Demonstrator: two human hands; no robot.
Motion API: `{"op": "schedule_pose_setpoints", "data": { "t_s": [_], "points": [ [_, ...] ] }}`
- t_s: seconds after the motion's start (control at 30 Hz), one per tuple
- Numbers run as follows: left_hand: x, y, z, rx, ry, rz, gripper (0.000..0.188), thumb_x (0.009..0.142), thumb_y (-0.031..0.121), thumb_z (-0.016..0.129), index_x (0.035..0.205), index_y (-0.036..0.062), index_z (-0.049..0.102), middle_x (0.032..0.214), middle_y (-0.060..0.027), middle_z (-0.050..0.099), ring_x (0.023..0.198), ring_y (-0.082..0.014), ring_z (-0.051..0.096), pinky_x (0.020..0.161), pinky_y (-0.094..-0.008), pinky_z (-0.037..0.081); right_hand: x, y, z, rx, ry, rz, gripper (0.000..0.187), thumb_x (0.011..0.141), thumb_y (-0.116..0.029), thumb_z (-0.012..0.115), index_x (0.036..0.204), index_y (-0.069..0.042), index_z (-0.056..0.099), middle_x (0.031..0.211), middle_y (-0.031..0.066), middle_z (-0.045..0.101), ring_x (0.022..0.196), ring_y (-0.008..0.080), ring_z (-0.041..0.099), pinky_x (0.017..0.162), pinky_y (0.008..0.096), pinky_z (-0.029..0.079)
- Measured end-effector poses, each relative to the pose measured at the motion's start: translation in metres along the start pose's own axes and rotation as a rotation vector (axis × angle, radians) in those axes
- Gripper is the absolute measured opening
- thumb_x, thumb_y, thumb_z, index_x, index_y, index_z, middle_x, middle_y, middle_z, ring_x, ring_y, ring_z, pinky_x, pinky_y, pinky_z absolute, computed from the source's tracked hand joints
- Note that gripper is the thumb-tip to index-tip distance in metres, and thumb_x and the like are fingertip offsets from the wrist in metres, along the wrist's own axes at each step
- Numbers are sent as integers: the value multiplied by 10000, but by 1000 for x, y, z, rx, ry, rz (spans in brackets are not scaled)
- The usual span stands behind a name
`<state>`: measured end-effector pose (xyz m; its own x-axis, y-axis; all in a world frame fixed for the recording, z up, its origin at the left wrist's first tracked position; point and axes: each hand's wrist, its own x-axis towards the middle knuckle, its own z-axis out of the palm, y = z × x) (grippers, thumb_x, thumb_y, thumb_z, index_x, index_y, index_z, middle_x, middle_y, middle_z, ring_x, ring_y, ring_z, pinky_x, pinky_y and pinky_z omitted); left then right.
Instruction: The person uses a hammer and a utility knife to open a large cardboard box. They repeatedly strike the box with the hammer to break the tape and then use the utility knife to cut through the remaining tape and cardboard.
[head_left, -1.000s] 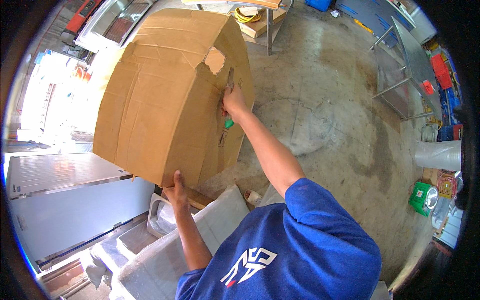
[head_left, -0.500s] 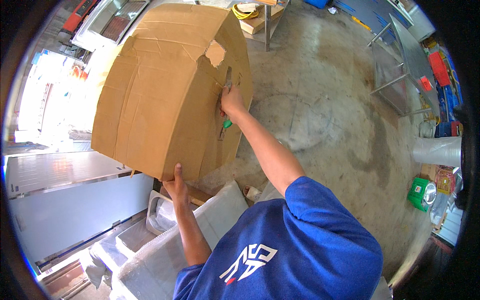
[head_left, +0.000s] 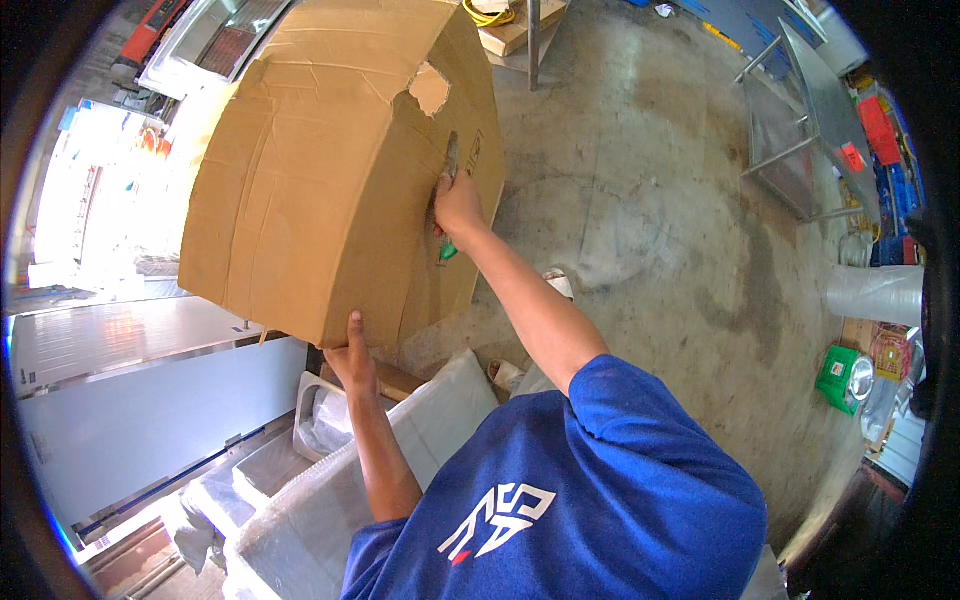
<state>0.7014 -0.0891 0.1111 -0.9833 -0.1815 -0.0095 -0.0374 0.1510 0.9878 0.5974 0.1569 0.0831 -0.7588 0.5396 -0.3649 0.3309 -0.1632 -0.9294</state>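
A large brown cardboard box [head_left: 290, 180] stands tilted in front of me, with a torn hole [head_left: 430, 90] near its upper right edge. My left hand [head_left: 353, 362] grips the box's bottom corner, its thumb up on the cardboard and its other fingers mostly hidden beneath. Against the box's right face, my right hand [head_left: 459, 208] is closed around a knife [head_left: 452, 152]. The greyish blade points up along the cardboard, and a green handle end shows below the fist. Whether the blade tip is in the cardboard, I cannot tell.
Plastic-wrapped pieces [head_left: 310, 500] lie close by my left arm, beside a long metal-topped unit [head_left: 130, 340]. A steel table [head_left: 815, 130] stands at the right. Along the right edge sit a green round lamp-like item [head_left: 835, 380] and a clear plastic roll [head_left: 875, 295]. Concrete floor [head_left: 640, 220] spreads between.
The box and both hands sit slightly higher in view. My right hand has shifted a little up and left with the knife. A pale shoe now shows more beside my right forearm.
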Motion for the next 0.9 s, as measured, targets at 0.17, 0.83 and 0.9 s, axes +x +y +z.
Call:
{"op": "schedule_pose_setpoints", "data": {
  "t_s": [0.17, 0.83, 0.9],
  "points": [
    [1, -1, -3, -1, -2, -21, 548, 906, 196, 741, 1344, -26, 497, 1289, -119, 592, 1160, -214, 569, 1007, -352, 445, -18, -2, 1, 45, -38, 41, 319, 1050, -240, 432, 1100, 72, 476, 728, 155, 582, 451, 240, 551, 379, 375, 453],
    [1, 6, 6, 26, -40, 70, 430, 936, 189, 705, 1256, -69, 579, 1210, -134, 647, 1101, -217, 601, 965, -349, 468, -60, 85, 40, -88, 70, -176, 288, 1052, -235, 429, 1058, 49, 480, 744, 181, 597, 443, 256, 554, 363, 385, 449],
    [3, -1, 5, 25, -42, 134, 435, 938, 197, 706, 1254, -72, 578, 1212, -135, 647, 1100, -215, 601, 958, -349, 471, -76, 87, 41, -126, 45, -149, 290, 1051, -233, 433, 1032, 50, 496, 729, 179, 600, 449, 255, 562, 362, 391, 451]
  ]
}}
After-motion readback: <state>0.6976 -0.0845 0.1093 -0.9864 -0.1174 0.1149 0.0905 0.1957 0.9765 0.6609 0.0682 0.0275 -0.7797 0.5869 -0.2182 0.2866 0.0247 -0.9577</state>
